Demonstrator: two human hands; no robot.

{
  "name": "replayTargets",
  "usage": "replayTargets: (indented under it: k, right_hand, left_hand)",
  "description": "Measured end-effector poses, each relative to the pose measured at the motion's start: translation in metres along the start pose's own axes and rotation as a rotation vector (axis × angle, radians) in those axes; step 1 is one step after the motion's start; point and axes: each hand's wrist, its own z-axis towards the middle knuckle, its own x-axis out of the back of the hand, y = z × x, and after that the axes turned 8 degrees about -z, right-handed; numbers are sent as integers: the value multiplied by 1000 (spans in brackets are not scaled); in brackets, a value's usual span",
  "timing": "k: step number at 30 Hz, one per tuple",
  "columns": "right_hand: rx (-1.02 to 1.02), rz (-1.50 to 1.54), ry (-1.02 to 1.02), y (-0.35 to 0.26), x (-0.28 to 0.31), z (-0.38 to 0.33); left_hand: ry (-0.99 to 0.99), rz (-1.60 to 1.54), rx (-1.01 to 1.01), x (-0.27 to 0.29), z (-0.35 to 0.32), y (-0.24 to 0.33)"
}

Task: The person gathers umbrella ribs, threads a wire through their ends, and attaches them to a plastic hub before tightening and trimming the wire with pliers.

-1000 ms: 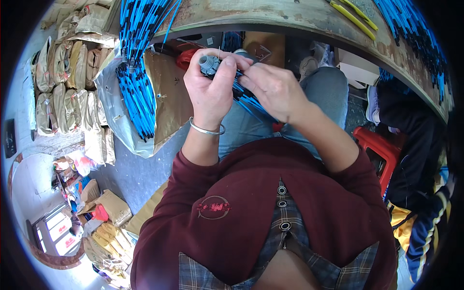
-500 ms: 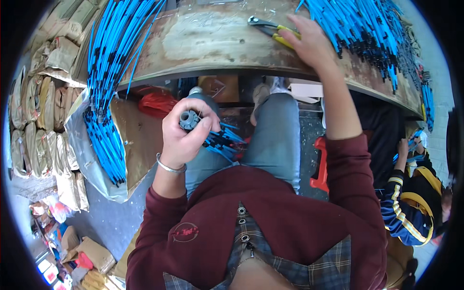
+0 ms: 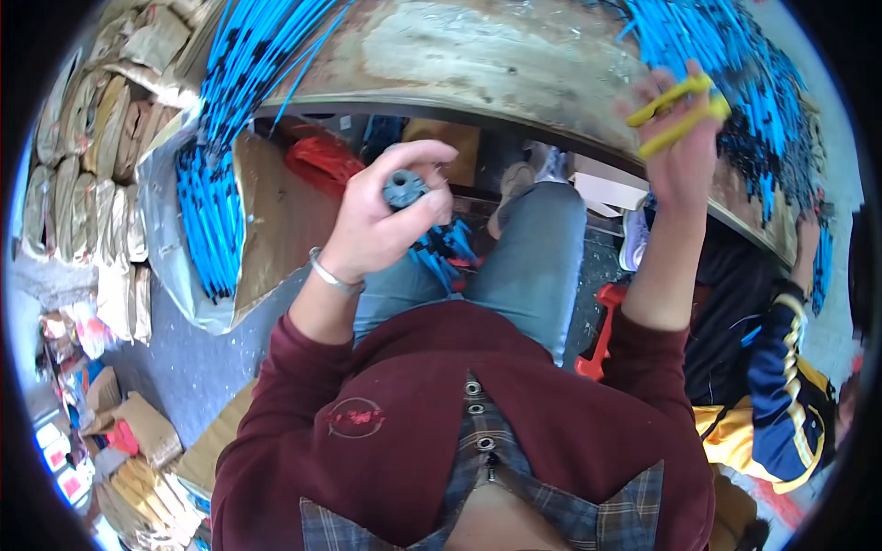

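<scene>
My left hand [image 3: 381,225] is in front of my body above my lap, with thumb and fingers wrapped round a grey, notched, round piece [image 3: 404,188] that has a hole in its top. Blue cable-like strips with black ends [image 3: 441,248] show just below this hand; whether they join the grey piece is hidden. Raised by the bench's right part, my right hand [image 3: 682,151] holds pliers [image 3: 684,129] by their yellow handles, slightly blurred. Their jaws cannot be made out.
The worn wooden bench [image 3: 478,55] curves across the front. Blue strips with black ends [image 3: 772,119] pile up on its right, and another bundle [image 3: 207,220] hangs into a lined carton [image 3: 276,220] at left. Brown paper packets [image 3: 83,202] are stacked far left. Another person's sleeve [image 3: 776,376] is at right.
My right hand has picked the pliers up off the bench and moved right with them. My left hand still grips the grey piece, slightly further right and up in the picture; the whole view has shifted.
</scene>
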Motion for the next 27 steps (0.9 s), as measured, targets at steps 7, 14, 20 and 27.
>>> replayTargets:
  k: [7, 14, 20, 27]
  right_hand:
    - [-263, -239, -289, 26, -70, -88]
    - [775, -1392, -334, 12, -67, -66]
    - [854, -1481, -349, -5, -71, -66]
    - [583, -1349, -479, -15, -56, -83]
  left_hand:
    - [-5, 33, -52, 13, 6, -13]
    - [30, 148, -31, 8, 1, -7]
    - [41, 143, 18, 2, -3, -7]
    - [114, -11, -6, -8, -1, -9]
